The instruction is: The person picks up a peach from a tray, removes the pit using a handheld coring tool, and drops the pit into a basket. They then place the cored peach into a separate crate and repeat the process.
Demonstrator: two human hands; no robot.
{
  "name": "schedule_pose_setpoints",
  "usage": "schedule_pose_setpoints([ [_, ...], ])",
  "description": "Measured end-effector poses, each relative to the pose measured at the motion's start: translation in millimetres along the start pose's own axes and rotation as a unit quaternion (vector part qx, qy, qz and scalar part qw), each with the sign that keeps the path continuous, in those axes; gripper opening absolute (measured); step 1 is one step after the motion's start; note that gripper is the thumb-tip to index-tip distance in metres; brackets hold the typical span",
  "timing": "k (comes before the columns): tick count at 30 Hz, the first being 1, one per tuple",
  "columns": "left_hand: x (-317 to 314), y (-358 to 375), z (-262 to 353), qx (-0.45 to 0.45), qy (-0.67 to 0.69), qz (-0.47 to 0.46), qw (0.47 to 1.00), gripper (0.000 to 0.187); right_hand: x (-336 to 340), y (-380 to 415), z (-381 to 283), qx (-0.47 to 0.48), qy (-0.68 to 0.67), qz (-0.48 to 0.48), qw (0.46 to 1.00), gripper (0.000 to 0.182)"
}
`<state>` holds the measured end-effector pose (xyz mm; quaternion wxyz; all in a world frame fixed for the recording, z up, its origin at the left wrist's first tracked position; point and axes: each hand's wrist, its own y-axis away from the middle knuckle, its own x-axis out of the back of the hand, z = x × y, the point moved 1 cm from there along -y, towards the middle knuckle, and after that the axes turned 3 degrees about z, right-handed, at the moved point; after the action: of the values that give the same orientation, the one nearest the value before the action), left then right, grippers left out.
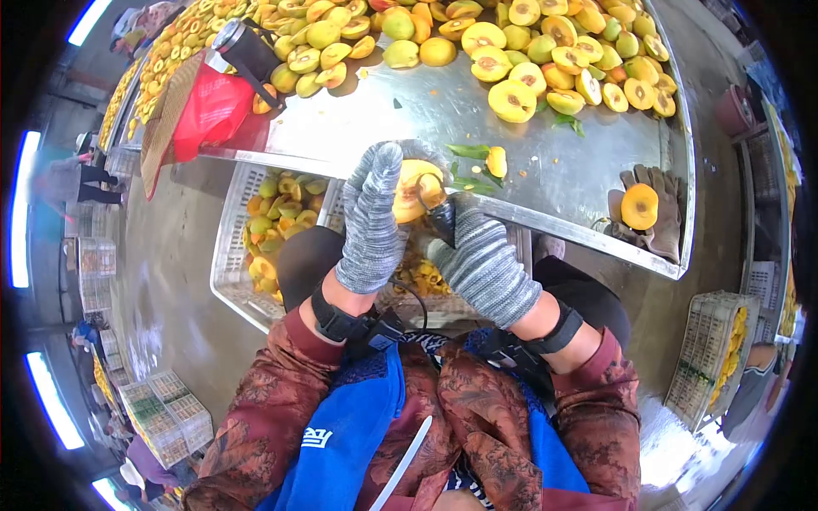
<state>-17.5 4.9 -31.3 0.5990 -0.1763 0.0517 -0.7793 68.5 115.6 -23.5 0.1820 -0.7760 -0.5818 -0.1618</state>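
My left hand (372,217), in a grey striped knit glove, is closed around a yellow peach half (409,189) just off the near edge of the metal table (358,128). In the matching glove, my right hand (486,260) grips a pitting tool with a dark handle (440,220). Its thin curved tip touches the cut face of the fruit. Below my hands, a crate (223,255) of peach halves and a second container holding peach scraps (426,277) stand between my knees. Green leaves (469,152) and a small peach piece (496,162) lie just beyond.
Piles of halved peaches (554,51) cover the table's far side. A dark tumbler (251,55), a straw hat (166,119) and a red cloth (211,106) sit at left. Brown gloves (660,192) bear a peach half (639,207) at right. Crates (711,358) stand on the floor.
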Motion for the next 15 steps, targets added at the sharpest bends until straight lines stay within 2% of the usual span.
schedule_pose_setpoints([
  [2, -1, 0, -2, -0.027, -0.061, 0.01, 0.998, 0.037, -3, -3, -3, -0.04, -0.023, -0.031, 0.998, 0.033],
  [3, -3, 1, -1, -0.027, -0.061, 0.007, 0.998, 0.037, 3, -2, -6, -0.104, -0.018, -0.095, 0.99, 0.039],
  [4, -4, 2, 1, -0.003, 0.014, 0.005, 1.0, 0.037, -3, 0, 0, -0.105, -0.02, -0.093, 0.99, 0.039],
  [5, -5, 2, 3, 0.022, 0.09, 0.002, 0.996, 0.037, -14, 3, 10, -0.087, -0.13, -0.114, 0.981, 0.044],
  [6, -5, 1, 6, 0.022, 0.089, 0.0, 0.996, 0.037, -20, 5, 17, -0.067, -0.237, -0.132, 0.96, 0.049],
  [7, -5, 0, 9, 0.096, 0.168, 0.0, 0.981, 0.031, -5, 1, 2, -0.092, -0.21, -0.171, 0.958, 0.058],
  [8, -7, -1, 15, 0.17, 0.245, 0.0, 0.955, 0.024, -2, 2, 0, -0.093, -0.211, -0.169, 0.958, 0.058],
  [11, -12, -3, 28, 0.168, 0.255, -0.008, 0.952, 0.028, 0, 2, -2, -0.08, -0.237, -0.18, 0.951, 0.059],
  [14, -11, -3, 22, 0.15, 0.221, -0.023, 0.963, 0.031, 2, 4, -3, -0.085, -0.169, -0.168, 0.967, 0.059],
  [15, -11, -3, 20, 0.141, 0.193, -0.028, 0.971, 0.035, 2, 5, -2, -0.083, -0.103, -0.15, 0.98, 0.059],
])
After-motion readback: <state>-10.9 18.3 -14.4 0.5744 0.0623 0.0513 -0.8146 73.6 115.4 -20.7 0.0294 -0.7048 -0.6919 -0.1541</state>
